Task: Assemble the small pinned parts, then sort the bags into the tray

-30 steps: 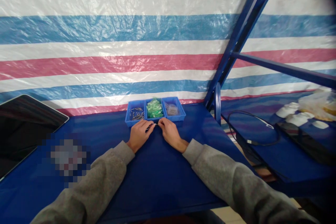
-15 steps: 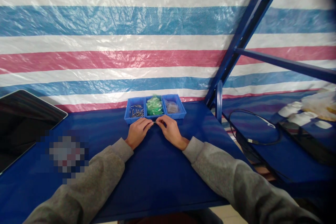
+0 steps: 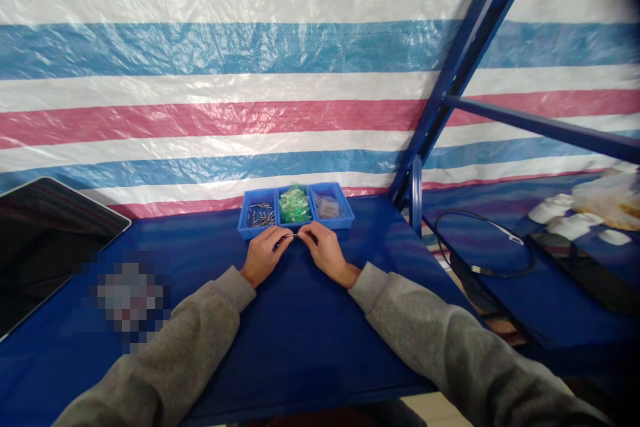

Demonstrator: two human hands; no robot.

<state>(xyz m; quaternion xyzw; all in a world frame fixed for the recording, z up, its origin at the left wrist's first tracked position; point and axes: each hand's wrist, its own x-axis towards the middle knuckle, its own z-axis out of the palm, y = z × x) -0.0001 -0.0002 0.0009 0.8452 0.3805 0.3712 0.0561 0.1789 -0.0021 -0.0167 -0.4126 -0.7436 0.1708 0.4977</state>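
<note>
My left hand (image 3: 267, 255) and my right hand (image 3: 325, 253) meet just in front of three blue bins, their fingertips pinched round a small, thin metal piece (image 3: 295, 235). Most of that piece is hidden by the fingers, so its exact kind does not show. In the left bin (image 3: 241, 223) lie several slim dark metal pieces (image 3: 263, 217). Green plastic pieces (image 3: 294, 204), apparently with clear wrapping, heap up in the middle bin. Small translucent pieces (image 3: 327, 207) fill part of the right bin (image 3: 347, 217).
A dark-screened flat device (image 3: 45, 247) lies on the blue table (image 3: 295, 347) at left, near a blurred-out patch. Rightward, a blue metal frame (image 3: 443, 103) rises. Beyond it a second table holds a black cable (image 3: 480, 213), white objects (image 3: 570, 225) and a dark phone-like slab (image 3: 580, 270).
The view has tilted slightly, so the background sits a little lower. Both hands stay together in the same place, with only a slight shift of the fingers round the metal piece.
</note>
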